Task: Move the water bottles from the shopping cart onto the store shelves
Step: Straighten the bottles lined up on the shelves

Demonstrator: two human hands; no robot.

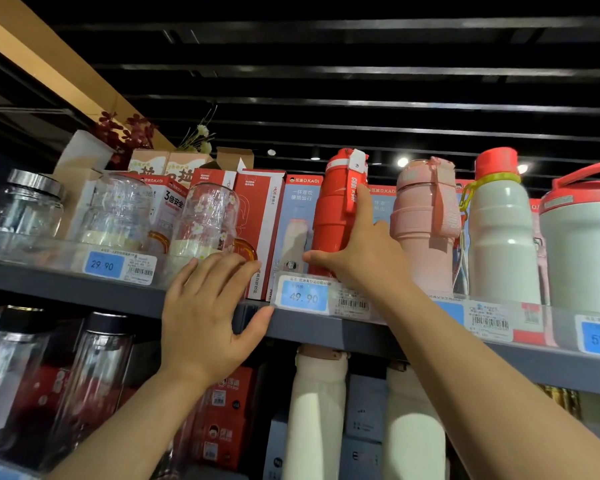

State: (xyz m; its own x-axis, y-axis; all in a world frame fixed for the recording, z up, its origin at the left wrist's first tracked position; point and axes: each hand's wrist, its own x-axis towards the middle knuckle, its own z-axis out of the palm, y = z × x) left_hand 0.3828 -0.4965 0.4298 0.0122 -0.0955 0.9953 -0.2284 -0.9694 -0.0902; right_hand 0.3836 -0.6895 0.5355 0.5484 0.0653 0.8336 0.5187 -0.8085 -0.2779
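A red water bottle [333, 209] with a white-clasped lid stands upright on the grey upper shelf [326, 332], between blue boxes and a pink bottle [420, 223]. My right hand [357, 254] holds it near the base, thumb in front at the bottom and index finger stretched up its right side. My left hand [205, 317] lies open against the shelf's front edge, fingers straight, thumb under the price strip. The shopping cart is out of view.
Right of the pink bottle stand a white bottle with a red cap [499, 233] and a wide white jug [582, 244]. Glass mugs [208, 220] and red boxes [260, 230] fill the shelf's left. Cream bottles [317, 410] and glass bottles [90, 375] stand on the shelf below.
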